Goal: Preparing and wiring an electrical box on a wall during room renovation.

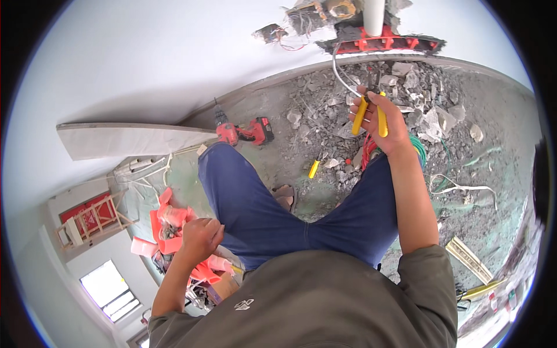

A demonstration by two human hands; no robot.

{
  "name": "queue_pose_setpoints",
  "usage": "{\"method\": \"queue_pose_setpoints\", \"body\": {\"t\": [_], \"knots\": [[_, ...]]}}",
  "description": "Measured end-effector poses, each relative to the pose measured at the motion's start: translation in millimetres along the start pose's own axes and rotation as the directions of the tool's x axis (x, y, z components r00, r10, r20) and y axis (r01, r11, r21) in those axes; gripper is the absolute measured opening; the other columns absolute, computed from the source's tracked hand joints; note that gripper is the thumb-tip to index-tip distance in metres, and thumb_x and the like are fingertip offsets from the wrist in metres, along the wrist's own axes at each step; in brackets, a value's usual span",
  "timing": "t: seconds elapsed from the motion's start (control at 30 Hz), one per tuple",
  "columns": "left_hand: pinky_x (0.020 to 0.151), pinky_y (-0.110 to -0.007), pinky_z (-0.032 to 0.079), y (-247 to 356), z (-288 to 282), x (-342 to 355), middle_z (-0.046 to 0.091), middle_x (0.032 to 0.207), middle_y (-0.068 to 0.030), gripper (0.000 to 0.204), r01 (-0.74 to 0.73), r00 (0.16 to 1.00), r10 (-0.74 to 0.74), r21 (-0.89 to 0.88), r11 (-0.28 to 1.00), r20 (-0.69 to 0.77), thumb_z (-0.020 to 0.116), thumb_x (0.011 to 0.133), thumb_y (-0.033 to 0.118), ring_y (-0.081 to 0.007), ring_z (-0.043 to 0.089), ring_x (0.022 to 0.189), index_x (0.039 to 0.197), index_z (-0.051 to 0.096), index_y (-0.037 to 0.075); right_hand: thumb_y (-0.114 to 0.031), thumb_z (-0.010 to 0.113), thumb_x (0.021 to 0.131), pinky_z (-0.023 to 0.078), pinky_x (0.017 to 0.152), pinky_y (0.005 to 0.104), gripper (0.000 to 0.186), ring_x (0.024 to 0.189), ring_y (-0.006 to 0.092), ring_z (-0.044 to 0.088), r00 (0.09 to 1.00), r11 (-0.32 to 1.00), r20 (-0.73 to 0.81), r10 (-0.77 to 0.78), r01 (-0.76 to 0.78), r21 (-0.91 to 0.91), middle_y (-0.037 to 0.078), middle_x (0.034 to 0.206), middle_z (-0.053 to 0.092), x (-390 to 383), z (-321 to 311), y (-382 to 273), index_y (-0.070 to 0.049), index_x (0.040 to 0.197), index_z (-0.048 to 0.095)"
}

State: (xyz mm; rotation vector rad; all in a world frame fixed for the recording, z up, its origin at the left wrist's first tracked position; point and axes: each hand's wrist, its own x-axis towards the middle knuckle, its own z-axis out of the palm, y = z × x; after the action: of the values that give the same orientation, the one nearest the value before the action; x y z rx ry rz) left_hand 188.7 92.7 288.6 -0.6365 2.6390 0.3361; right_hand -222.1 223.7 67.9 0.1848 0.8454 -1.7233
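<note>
My right hand [395, 124] is closed around a pair of pliers with yellow handles [360, 116], held over the rubble in front of me. Their dark jaws point away toward the wall. A pale flexible cable [339, 74] comes down from the wall and ends near my fingertips; whether the jaws touch it is hard to see. My left hand [201, 236] makes a fist beside my left thigh, and its inside is hidden. Between my knees a small yellow-handled screwdriver [314, 169] lies on the floor. Red wire [368, 152] and a green wire coil [419, 152] show past my right knee.
Broken masonry [400, 81] covers the floor below a red box strip [386, 44] set in the wall, with a white pipe [374, 17] above. A red cordless drill [227, 133] stands near a leaning board [139, 139]. Orange-red plastic pieces [174, 216] lie at left.
</note>
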Motion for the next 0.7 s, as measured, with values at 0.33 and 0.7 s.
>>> {"method": "queue_pose_setpoints", "body": {"t": [0.33, 0.7], "knots": [[0.061, -0.047, 0.049, -13, -3, 61, 0.063, 0.069, -0.0153, 0.037, 0.301, 0.953, -0.282, 0.252, 0.92, -0.109, 0.058, 0.098, 0.037, -0.0369, 0.063, 0.065, 0.078, 0.055, 0.006, -0.027, 0.06, 0.093, 0.055, 0.086, 0.035, 0.051, 0.091, 0.0193, 0.065, 0.998, 0.996, 0.058, 0.01, -0.005, -0.084, 0.007, 0.099, 0.064, 20, 6, 4, 0.0, 0.135, 0.052], [0.065, -0.051, 0.047, 2, -2, 61, 0.061, 0.07, -0.0192, 0.033, 0.422, 0.905, -0.416, 0.068, 0.904, -0.092, 0.063, 0.095, 0.035, -0.0424, 0.063, 0.073, 0.085, 0.055, 0.005, -0.027, 0.062, 0.092, 0.054, 0.087, 0.035, 0.05, 0.093, 0.02, 0.064, 0.998, 0.999, 0.054, -0.038, 0.039, -0.017, 0.008, 0.1, 0.063, 15, 16, 4, 0.001, 0.133, 0.053]]}}
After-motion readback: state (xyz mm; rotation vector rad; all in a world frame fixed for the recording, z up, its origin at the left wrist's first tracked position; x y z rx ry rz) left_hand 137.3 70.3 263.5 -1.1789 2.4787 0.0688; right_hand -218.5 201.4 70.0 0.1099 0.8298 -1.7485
